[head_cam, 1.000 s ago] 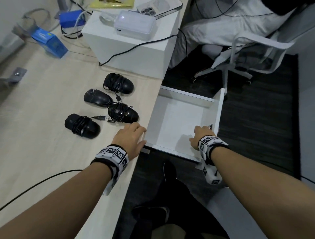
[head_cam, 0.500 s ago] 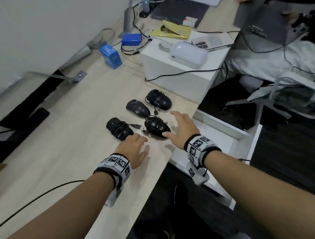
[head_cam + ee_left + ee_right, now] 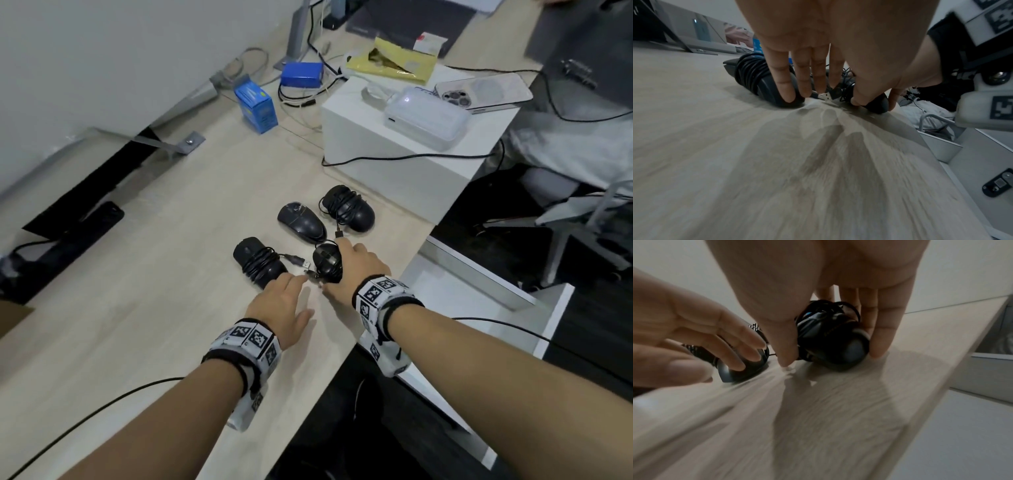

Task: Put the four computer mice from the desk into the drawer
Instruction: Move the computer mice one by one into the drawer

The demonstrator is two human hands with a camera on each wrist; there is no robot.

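Observation:
Four black computer mice lie on the light wooden desk (image 3: 144, 308), most with their cables wound round them. My right hand (image 3: 356, 270) grips the near-right mouse (image 3: 325, 262), thumb on one side and fingers on the other, which shows plainly in the right wrist view (image 3: 834, 344). My left hand (image 3: 291, 291) lies flat beside it, its straight fingers (image 3: 785, 81) touching the near-left mouse (image 3: 257, 262). Behind them lie the far-left mouse (image 3: 301, 222) and the far-right mouse (image 3: 347, 207). The white drawer (image 3: 459, 301) stands pulled out to the right, below the desk edge.
A white box (image 3: 394, 161) stands just behind the mice, carrying a white device and a phone. Blue boxes (image 3: 257, 106), cables and a monitor stand sit at the back. A loose USB plug (image 3: 301, 262) lies between the two near mice. An office chair stands beyond the drawer.
My right hand left the drawer's front edge, crossed to the desk and closed round the near-right mouse. My left hand slid forward onto the near-left mouse.

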